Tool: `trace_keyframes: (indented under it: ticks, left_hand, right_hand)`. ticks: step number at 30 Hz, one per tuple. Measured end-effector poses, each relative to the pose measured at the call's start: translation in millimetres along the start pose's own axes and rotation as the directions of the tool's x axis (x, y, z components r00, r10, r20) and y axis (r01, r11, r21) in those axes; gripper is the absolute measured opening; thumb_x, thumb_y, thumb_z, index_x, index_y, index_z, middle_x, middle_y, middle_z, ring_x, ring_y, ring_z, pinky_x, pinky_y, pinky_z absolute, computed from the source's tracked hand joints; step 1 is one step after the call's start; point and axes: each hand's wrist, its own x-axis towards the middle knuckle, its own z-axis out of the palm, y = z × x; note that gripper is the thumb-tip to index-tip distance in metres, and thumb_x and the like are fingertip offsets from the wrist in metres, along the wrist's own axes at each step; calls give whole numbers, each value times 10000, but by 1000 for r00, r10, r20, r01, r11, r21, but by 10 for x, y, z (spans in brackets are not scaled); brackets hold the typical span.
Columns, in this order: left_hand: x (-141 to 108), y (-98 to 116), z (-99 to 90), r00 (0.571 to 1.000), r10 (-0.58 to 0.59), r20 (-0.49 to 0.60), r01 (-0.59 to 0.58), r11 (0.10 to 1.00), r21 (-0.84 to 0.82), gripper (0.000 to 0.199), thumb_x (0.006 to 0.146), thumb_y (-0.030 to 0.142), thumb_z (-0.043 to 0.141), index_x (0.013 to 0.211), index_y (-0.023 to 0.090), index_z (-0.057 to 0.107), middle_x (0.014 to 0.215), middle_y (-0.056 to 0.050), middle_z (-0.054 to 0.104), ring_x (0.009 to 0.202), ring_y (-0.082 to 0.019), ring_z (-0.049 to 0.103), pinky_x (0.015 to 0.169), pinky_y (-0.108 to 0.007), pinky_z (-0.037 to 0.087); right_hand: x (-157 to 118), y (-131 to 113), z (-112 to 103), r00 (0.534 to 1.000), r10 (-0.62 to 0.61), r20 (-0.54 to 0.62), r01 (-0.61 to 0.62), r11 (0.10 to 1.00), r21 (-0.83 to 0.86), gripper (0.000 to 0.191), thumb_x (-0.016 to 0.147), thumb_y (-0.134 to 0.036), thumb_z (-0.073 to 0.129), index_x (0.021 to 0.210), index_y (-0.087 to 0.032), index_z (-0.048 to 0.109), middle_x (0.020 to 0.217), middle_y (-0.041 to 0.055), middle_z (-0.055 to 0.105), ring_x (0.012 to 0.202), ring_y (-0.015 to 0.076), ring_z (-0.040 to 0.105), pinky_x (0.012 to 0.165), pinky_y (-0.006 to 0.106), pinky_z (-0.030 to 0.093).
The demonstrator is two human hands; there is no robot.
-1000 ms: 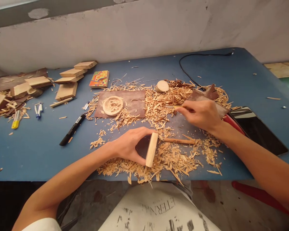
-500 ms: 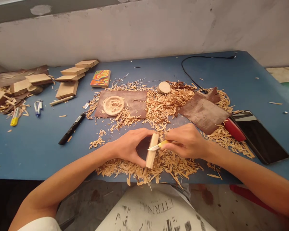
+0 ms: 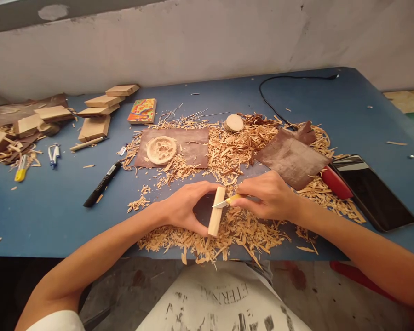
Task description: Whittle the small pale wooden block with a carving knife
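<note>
A small pale wooden block [image 3: 215, 222] stands tilted over the shavings near the table's front edge. My left hand [image 3: 186, 208] grips it by its two ends, thumb at the near end and fingers at the far end. In my right hand [image 3: 269, 196] is a knife [image 3: 232, 199] with a yellow handle, its short blade lying across the block's upper face. Wood shavings [image 3: 248, 233] are heaped under and around both hands. Behind them a round carved wooden piece [image 3: 161, 151] rests on a sheet of brown sandpaper [image 3: 199, 157].
To the right lie a black phone [image 3: 376, 195], a red object [image 3: 335, 183], another sandpaper sheet [image 3: 293, 156] and a black cable [image 3: 262, 94]. A black marker [image 3: 102, 185], wooden blocks [image 3: 94, 128], a patterned box [image 3: 142, 111] and a yellow-handled tool [image 3: 21, 171] are on the left.
The knife blade has shifted slightly along the block's face, and both hands keep their holds. The whole view has moved a little.
</note>
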Motion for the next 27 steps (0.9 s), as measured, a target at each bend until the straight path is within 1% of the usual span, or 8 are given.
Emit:
trace_keyframes:
  ticks: [8,11,14,16,19,21,23,27]
  left_hand:
    - [6,14,-14,1000,-28,6,28,1000,-6,862,616,572,880,1321,199,554,1258,-130,705,1103,-303,705,965,-436,563]
    - [-9,19,-21,1000,-5,26,5,1000,21,903,621,569,887,1362,203,523,1273,-144,699,1116,-316,700,967,-451,563]
    - [-22,25,-17,997,24,72,-26,999,28,929,640,549,886,1408,213,486,1297,-151,685,1155,-328,686,980,-468,559]
    - [-23,26,-11,997,36,66,-37,999,16,927,633,540,891,1399,211,485,1294,-150,684,1153,-328,687,981,-472,559]
    - [-18,25,0,998,22,54,-23,1000,14,933,614,550,896,1385,211,494,1276,-143,689,1129,-323,694,969,-468,561]
    - [-16,22,6,999,3,51,-4,1000,22,940,609,549,898,1385,205,495,1262,-139,694,1116,-320,697,961,-461,562]
    - [-17,19,13,999,-3,44,2,1000,23,935,605,544,900,1376,198,500,1255,-135,697,1107,-316,700,953,-450,563]
    - [-21,22,27,999,-22,36,21,1000,23,894,608,553,882,1346,199,521,1255,-129,703,1106,-310,700,961,-432,557]
  right_hand:
    - [18,21,-53,999,-35,-9,34,992,-118,416,1014,-458,579,693,-195,599,552,-34,568,488,92,478,545,300,266]
    - [-46,281,-124,994,108,-35,-113,971,-210,423,1011,-472,575,690,-200,628,573,-13,613,517,107,504,551,301,277]
    - [-116,610,-238,918,325,-228,-387,861,-331,432,986,-523,589,689,-219,663,551,0,612,498,129,465,534,312,255]
    - [-125,706,-286,881,373,-292,-459,824,-333,415,980,-530,593,714,-224,680,571,7,621,515,139,477,540,316,267]
    - [-67,557,-258,916,335,-221,-386,885,-260,422,989,-521,590,704,-218,661,549,-12,592,496,121,467,543,307,291]
    - [-12,336,-193,958,254,-130,-274,947,-166,422,1007,-479,577,691,-205,637,560,-20,593,493,103,473,537,295,294]
    - [28,118,-127,985,145,-90,-151,987,-61,417,1012,-441,582,676,-196,603,552,-31,577,484,88,462,531,276,298]
    - [38,-101,-44,998,-4,-56,6,999,44,404,1013,-443,593,701,-185,593,547,-46,551,481,78,459,530,266,286]
